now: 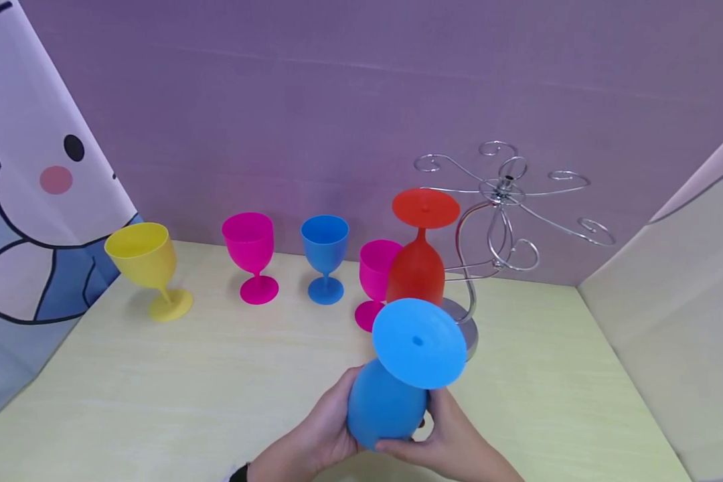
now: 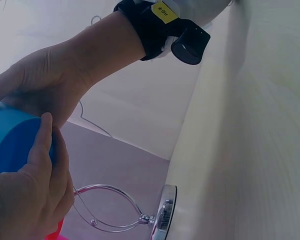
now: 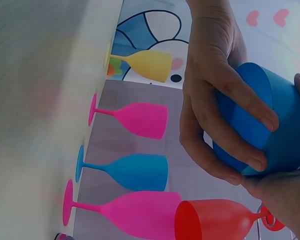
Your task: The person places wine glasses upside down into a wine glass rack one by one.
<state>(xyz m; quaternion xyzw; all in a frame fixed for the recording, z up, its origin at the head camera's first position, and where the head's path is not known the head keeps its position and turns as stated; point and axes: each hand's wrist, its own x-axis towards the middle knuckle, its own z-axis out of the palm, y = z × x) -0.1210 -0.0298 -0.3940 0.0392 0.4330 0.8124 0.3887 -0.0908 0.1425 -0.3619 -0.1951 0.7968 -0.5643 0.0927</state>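
A blue plastic goblet [image 1: 388, 405] is held upside down, its round foot uppermost and tilted away from me. My left hand [image 1: 331, 425] grips the bowl from the left, with fingers curled over the rim in the right wrist view. From the right my right hand [image 1: 452, 435] holds the same bowl, thumb near the rim. Just beyond, a red goblet [image 1: 416, 268] hangs inverted at the left side of a silver metal rack [image 1: 503, 194] with curled arms. The rack's round base [image 1: 466, 328] is partly hidden behind the blue goblet's foot.
Along the back of the pale table [image 1: 187, 388] stand upright a yellow goblet [image 1: 144, 258], a pink goblet [image 1: 250, 244], another blue goblet [image 1: 325, 244] and a second pink goblet [image 1: 376, 268], partly covered by the red one. A purple backdrop [image 1: 337, 120] rises behind.
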